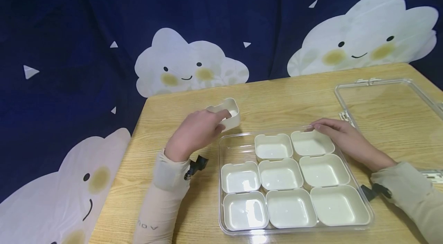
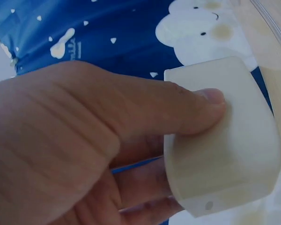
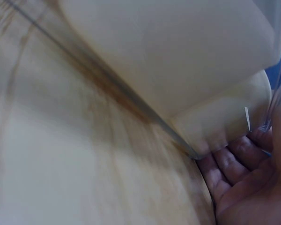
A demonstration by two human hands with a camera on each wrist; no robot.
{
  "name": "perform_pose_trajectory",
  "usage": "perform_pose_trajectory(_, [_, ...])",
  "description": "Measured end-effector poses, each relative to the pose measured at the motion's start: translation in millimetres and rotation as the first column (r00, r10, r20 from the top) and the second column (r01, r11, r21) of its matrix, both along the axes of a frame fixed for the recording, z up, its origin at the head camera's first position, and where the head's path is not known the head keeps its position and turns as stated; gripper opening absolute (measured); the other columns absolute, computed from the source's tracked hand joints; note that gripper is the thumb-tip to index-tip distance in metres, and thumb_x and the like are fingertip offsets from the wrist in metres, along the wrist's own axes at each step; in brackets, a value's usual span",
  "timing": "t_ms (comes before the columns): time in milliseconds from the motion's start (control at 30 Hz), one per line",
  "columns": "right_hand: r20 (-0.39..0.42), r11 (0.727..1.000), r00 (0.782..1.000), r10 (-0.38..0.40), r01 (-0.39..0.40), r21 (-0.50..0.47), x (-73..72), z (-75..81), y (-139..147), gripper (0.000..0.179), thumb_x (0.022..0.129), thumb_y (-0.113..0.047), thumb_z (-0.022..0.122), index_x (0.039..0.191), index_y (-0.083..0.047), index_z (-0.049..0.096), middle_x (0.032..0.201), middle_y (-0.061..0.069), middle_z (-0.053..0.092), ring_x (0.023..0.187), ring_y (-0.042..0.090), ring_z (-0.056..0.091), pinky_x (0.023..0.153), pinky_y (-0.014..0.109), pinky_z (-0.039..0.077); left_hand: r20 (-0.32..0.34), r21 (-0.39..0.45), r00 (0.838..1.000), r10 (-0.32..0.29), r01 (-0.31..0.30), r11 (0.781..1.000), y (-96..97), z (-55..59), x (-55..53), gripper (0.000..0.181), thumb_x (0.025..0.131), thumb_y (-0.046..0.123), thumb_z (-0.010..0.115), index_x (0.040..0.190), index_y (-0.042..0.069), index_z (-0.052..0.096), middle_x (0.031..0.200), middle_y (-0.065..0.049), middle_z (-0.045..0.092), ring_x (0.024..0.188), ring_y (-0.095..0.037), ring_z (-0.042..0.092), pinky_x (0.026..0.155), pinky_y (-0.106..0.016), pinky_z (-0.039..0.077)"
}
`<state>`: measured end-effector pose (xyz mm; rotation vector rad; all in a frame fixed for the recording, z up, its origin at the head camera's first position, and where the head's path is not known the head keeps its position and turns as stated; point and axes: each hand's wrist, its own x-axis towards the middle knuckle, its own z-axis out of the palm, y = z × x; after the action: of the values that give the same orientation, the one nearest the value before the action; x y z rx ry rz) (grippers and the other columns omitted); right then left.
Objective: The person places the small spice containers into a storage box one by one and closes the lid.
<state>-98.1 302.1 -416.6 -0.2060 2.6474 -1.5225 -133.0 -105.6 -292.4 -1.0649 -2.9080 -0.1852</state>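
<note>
My left hand (image 1: pixel 194 132) holds a small cream plastic bin (image 1: pixel 233 122) above the wooden table, just beyond the far left corner of a clear plastic case (image 1: pixel 237 151). In the left wrist view the thumb presses on the bin's outer wall (image 2: pixel 225 154), while the other fingers go behind it. Inside the case sit several matching cream bins in rows, and its far left space holds none. My right hand (image 1: pixel 340 136) grips the case's far right corner. Its fingers (image 3: pixel 225 164) bend around the outside of that corner in the right wrist view.
A clear lid frame (image 1: pixel 342 101) with white clips lies on the table at the right, near my right forearm. Behind the wooden table (image 1: pixel 166 121) hangs a dark blue cloth (image 1: pixel 207 1) with smiling white clouds.
</note>
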Motion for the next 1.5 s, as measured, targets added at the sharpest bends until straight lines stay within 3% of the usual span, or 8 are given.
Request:
perform_pose_trajectory(167, [-0.003, 1.0, 1.0, -0.007, 0.007, 0.005, -0.1, -0.7, 0.3, 0.037, 0.109, -0.035, 0.052, 0.128, -0.008, 0.068, 0.116, -0.027, 0.072, 0.112, -0.02, 0.057, 0.089, 0.004, 0.046, -0.004, -0.028, 0.999, -0.045, 0.045, 0.999, 5.6, 2.1, 9.2, 0.034, 0.098, 0.013, 0.068, 0.132, 0.02, 0.066, 0.092, -0.001, 0.075, 0.07, -0.017, 0.056, 0.064, -0.034, 0.053])
perform_pose_trajectory(333, [-0.001, 1.0, 1.0, -0.005, 0.005, 0.011, 0.0, -1.3, 0.8, 0.037, 0.109, -0.035, 0.051, 0.129, -0.009, 0.068, 0.117, -0.027, 0.072, 0.113, -0.02, 0.056, 0.09, 0.004, 0.045, 0.085, -0.085, 0.992, -0.092, 0.099, 0.991, 10.4, 3.6, 15.4, 0.03, 0.099, 0.013, 0.068, 0.128, 0.022, 0.066, 0.101, 0.001, 0.077, 0.07, -0.014, 0.061, 0.067, -0.032, 0.053])
perform_pose_trajectory(467, [0.004, 1.0, 1.0, -0.004, 0.004, 0.013, 0.1, -1.8, 1.4, 0.037, 0.109, -0.035, 0.051, 0.129, -0.01, 0.068, 0.117, -0.026, 0.072, 0.113, -0.02, 0.056, 0.089, 0.005, 0.046, 0.155, -0.1, 0.98, -0.125, 0.141, 0.985, 14.2, 4.6, 18.3, 0.03, 0.099, 0.011, 0.067, 0.126, 0.023, 0.067, 0.099, 0.002, 0.076, 0.077, -0.015, 0.066, 0.075, -0.032, 0.055])
perform_pose_trajectory(633, [0.011, 1.0, 1.0, -0.006, 0.006, 0.016, -0.3, -1.9, 1.7, 0.037, 0.109, -0.036, 0.05, 0.13, -0.01, 0.068, 0.117, -0.025, 0.072, 0.112, -0.018, 0.058, 0.088, 0.007, 0.048, 0.178, -0.099, 0.969, -0.172, 0.192, 0.976, 17.2, 4.9, 21.4, 0.03, 0.097, 0.008, 0.067, 0.125, 0.022, 0.069, 0.086, 0.004, 0.071, 0.073, -0.013, 0.062, 0.075, -0.029, 0.053])
perform_pose_trajectory(800, [0.019, 1.0, 1.0, -0.005, 0.005, 0.013, -0.7, -1.1, 1.4, 0.038, 0.109, -0.037, 0.05, 0.13, -0.009, 0.067, 0.116, -0.026, 0.072, 0.111, -0.017, 0.058, 0.087, 0.008, 0.05, 0.214, -0.113, 0.962, -0.172, 0.199, 0.974, 19.9, 5.7, 25.0, 0.032, 0.096, 0.006, 0.066, 0.124, 0.022, 0.069, 0.072, 0.004, 0.06, 0.065, -0.013, 0.05, 0.065, -0.027, 0.045])
perform_pose_trajectory(1033, [0.015, 1.0, 1.0, -0.006, 0.006, 0.014, -0.6, -1.1, 0.8, 0.038, 0.109, -0.036, 0.05, 0.129, -0.009, 0.067, 0.115, -0.026, 0.072, 0.111, -0.017, 0.058, 0.087, 0.007, 0.05, 0.247, -0.109, 0.952, -0.182, 0.214, 0.971, 23.0, 5.0, 28.3, 0.035, 0.097, 0.007, 0.065, 0.127, 0.022, 0.07, 0.103, 0.002, 0.078, 0.078, -0.012, 0.064, 0.078, -0.026, 0.054])
perform_pose_trajectory(1500, [0.063, 0.999, 0.998, -0.031, 0.031, 0.008, 0.3, 1.9, -1.0, 0.043, 0.108, -0.042, 0.051, 0.13, -0.01, 0.067, 0.117, -0.024, 0.073, 0.109, -0.014, 0.062, 0.086, 0.013, 0.054, 0.292, -0.149, 0.941, -0.169, 0.22, 0.964, 29.8, -1.5, 27.8, 0.037, 0.097, 0.005, 0.062, 0.129, 0.023, 0.071, 0.111, 0.003, 0.078, 0.084, -0.013, 0.065, 0.077, -0.024, 0.052])
